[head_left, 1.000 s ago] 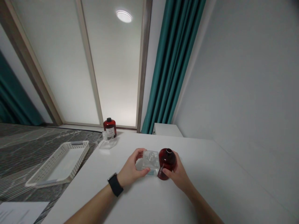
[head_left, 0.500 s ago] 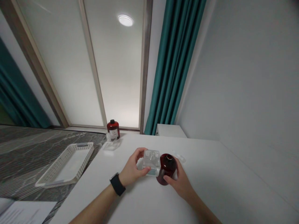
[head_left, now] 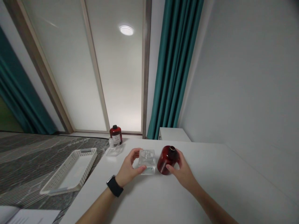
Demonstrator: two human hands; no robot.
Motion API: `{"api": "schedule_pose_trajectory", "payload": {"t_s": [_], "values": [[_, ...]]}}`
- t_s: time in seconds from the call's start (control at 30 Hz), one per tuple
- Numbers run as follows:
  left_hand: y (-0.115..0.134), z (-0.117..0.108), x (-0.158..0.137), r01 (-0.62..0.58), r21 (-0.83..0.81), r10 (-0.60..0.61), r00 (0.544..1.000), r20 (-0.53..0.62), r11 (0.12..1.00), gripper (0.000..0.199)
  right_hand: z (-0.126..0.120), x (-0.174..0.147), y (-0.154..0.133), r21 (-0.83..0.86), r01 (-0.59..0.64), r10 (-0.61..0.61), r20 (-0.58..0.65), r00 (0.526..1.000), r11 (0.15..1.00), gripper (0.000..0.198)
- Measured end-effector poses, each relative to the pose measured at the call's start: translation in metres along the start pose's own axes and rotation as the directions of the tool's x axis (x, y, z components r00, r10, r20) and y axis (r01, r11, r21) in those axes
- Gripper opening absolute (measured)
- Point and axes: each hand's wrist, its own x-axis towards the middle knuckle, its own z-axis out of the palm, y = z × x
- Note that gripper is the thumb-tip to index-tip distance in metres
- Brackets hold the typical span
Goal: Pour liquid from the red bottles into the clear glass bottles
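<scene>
My left hand [head_left: 130, 166], with a dark watch on its wrist, is wrapped around the left side of a clear square bottle [head_left: 147, 160]. Its neck shows faintly at the top; whether its base rests on the table cannot be seen for sure. My right hand [head_left: 183, 171] grips a dark red-brown bottle [head_left: 165, 161] from the right, thumb in front and fingers behind. That bottle has no cap on its mouth and leans to the right. A narrow gap separates the two bottles, both low over the white table [head_left: 149, 199].
A capped, labelled red-brown bottle [head_left: 116, 136] stands at the table's far left corner. Beside it sits a clear container [head_left: 114, 151] with a pump-like top. Left of the table are a white perforated basket [head_left: 70, 171] and open pages [head_left: 35, 216]. A white cabinet [head_left: 174, 134] stands behind.
The red-brown bottle has come away from the clear one and now leans more to the right. The clear bottle has shifted slightly left in my left hand. The camera view has tilted a little.
</scene>
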Motion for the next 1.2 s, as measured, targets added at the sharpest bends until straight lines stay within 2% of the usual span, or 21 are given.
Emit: {"api": "schedule_pose_trajectory", "payload": {"t_s": [0.13, 0.27, 0.5, 0.7, 0.87, 1.03, 1.1, 1.2], "values": [[-0.005, -0.001, 0.000, 0.008, -0.001, -0.008, 1.000, -0.004, 1.000, 0.060, 0.013, 0.034, 0.007, -0.011, 0.017, -0.018, -0.058, 0.998, 1.000, 0.068], [-0.003, 0.001, -0.001, 0.010, 0.001, -0.010, 1.000, 0.017, 1.000, 0.060, 0.029, 0.056, 0.018, -0.026, 0.037, -0.038, -0.062, 0.997, 0.999, 0.075], [-0.001, 0.006, -0.004, 0.034, -0.012, -0.034, 0.998, 0.054, 0.999, 0.062, 0.048, 0.062, 0.039, -0.076, 0.023, -0.027, -0.055, 0.998, 0.997, 0.078], [-0.001, 0.011, -0.008, 0.052, -0.020, -0.050, 0.996, 0.072, 0.998, 0.065, 0.054, 0.061, 0.046, -0.148, 0.046, -0.057, -0.070, 0.996, 0.988, 0.078], [0.000, 0.013, -0.008, 0.050, -0.010, -0.049, 0.995, 0.087, 0.999, 0.065, 0.044, 0.057, 0.034, -0.243, 0.102, -0.127, -0.091, 0.988, 0.965, 0.072], [-0.002, 0.015, -0.009, 0.019, -0.013, -0.018, 0.996, 0.084, 1.000, 0.061, 0.021, 0.034, 0.000, -0.282, 0.167, -0.222, -0.176, 0.959, 0.945, 0.044], [-0.001, 0.016, -0.010, 0.012, -0.025, -0.010, 0.997, 0.076, 1.000, 0.060, 0.015, 0.019, -0.015, -0.232, 0.242, -0.272, -0.105, 0.957, 0.942, 0.035], [0.001, 0.019, -0.011, 0.007, -0.056, -0.003, 0.998, 0.063, 0.998, 0.060, 0.016, -0.004, -0.032, -0.131, 0.326, -0.321, 0.059, 0.945, 0.936, 0.044]]}}
